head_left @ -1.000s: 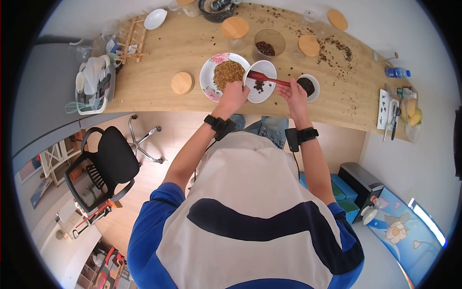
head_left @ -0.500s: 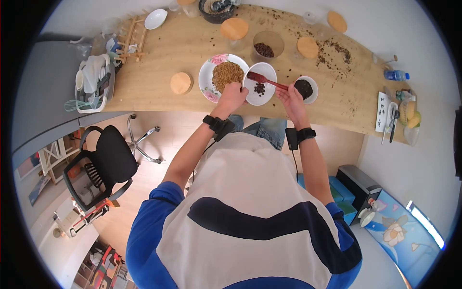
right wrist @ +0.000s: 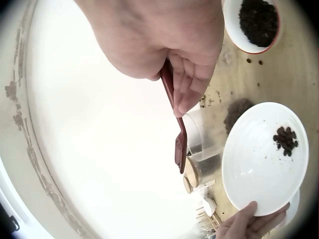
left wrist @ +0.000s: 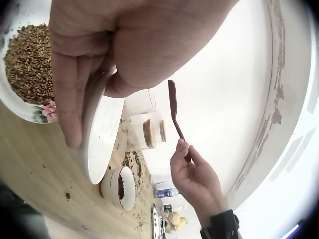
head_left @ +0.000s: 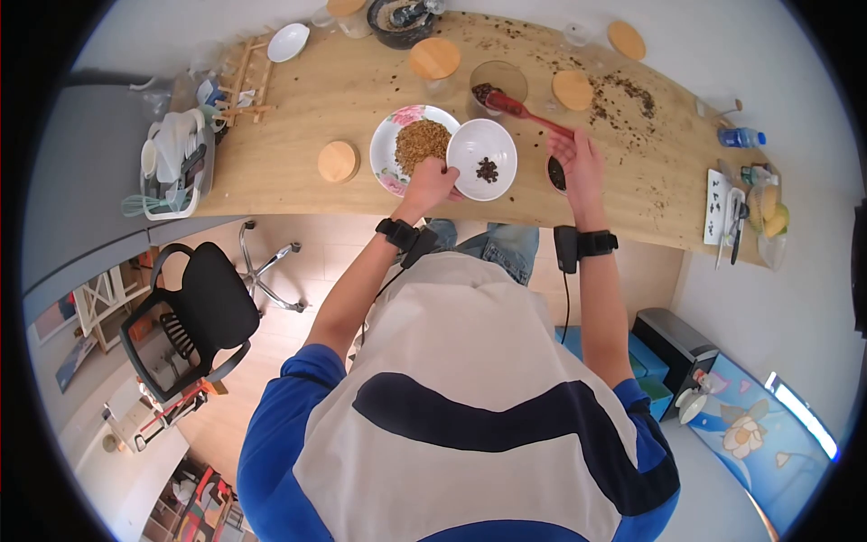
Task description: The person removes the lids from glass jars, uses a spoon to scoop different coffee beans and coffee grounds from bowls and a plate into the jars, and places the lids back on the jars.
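The bare left forearm (head_left: 353,287) slants inward, its left hand (head_left: 431,185) pinching between thumb and fingers. The bare right forearm (head_left: 603,307) reaches almost straight ahead, the right hand (head_left: 580,172) raised, thumb and fingers closed in a grip.

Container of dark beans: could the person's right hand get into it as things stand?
Likely yes: the right hand holds the red spoon over the open container, and no lid blocks it.
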The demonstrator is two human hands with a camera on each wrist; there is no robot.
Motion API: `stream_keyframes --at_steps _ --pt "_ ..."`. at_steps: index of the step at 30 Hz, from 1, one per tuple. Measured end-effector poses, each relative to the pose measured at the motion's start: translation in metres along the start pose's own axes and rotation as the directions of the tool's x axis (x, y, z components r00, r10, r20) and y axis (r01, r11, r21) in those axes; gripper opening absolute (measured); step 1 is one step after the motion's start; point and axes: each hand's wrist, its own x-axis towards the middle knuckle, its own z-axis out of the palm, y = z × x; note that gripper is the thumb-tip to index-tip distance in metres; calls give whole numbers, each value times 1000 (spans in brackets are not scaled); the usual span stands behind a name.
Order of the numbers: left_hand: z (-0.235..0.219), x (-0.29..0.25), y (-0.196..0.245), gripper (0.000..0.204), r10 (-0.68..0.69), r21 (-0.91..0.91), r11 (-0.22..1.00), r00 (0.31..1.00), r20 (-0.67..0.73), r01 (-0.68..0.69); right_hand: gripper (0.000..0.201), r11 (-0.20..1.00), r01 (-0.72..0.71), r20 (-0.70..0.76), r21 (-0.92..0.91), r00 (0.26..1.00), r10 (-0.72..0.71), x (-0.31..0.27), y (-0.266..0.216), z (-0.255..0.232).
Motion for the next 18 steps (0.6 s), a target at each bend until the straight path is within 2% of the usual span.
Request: stream_keyframes --at_steps 2,3,5,6,7,8,9,11,12,13,14,15,17,18 --pt "0 0 0 27 3 -9 1000 1000 4 -3 30 971 216 29 -97 976 -215 5 -7 17" --pt "0 1 0 27 1 -17 1000 1000 3 -1 30 971 218 29 -97 976 -217 6 -9 23" --pt "0 1 -2 27 -3 -26 1000 1000 2 3 26 894 349 120 -282 937 -328 7 -12 32" --pt "-1 2 -3 27 0 -37 999 1000 4 1 26 893 350 121 -283 937 -328 5 -14 33" --pt "-2 2 -3 27 2 -48 999 1000 4 -2 25 755 461 233 -467 887 -398 1 -17 34" --pt "-3 2 -4 27 2 -49 999 1000 3 -2 24 566 557 355 -608 828 -433 -4 -19 35" --pt "-3 2 -4 26 1 -57 998 1000 -3 -1 24 566 557 356 -608 828 -433 -10 -22 36" --pt "-5 3 -5 26 0 -66 998 1000 -8 0 18 252 675 477 -693 692 -542 -27 -27 39" --pt "-7 4 -6 25 -9 -13 1000 1000 15 9 18 252 676 479 -692 692 -540 -34 -27 35" --pt "-10 5 -7 26 -20 41 999 999 37 19 15 271 627 424 -731 727 -539 -41 -26 31" --pt "-11 5 -8 26 -24 39 999 999 33 22 16 290 574 367 -766 760 -537 -46 -25 28" --pt "-13 5 -9 26 -14 57 998 1000 26 13 16 292 575 369 -765 762 -533 -49 -23 27" --pt "-15 7 -10 26 -6 77 997 1000 20 5 17 58 670 575 -740 675 -462 -53 -21 27" --pt "-15 8 -12 27 35 87 996 999 -5 -34 17 60 666 571 -743 678 -464 -54 -17 29"
